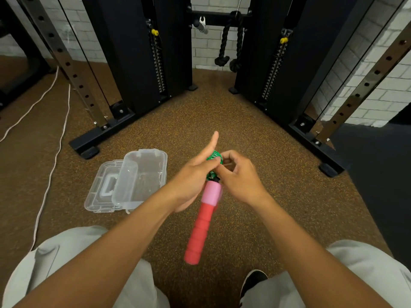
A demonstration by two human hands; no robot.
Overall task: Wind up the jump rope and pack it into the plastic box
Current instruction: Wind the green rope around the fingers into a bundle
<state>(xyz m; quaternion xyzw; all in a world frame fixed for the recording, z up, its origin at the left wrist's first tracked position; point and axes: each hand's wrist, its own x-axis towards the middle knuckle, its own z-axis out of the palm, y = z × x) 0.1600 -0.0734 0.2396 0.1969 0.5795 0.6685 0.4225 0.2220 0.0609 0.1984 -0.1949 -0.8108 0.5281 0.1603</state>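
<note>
Left hand (191, 176): grasping the green rope (214, 157)
Right hand (239, 176): pinching the rope
Handle (203, 221): hanging below
Box (142, 174): open, on floor (222, 112)

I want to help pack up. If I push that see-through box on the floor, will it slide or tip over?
The plastic box would probably slide: it looks thin, empty and light. It likely won't tip, since it sits low and wide on the floor. Its open lid lies flat beside it and may flap or drag along.
</note>
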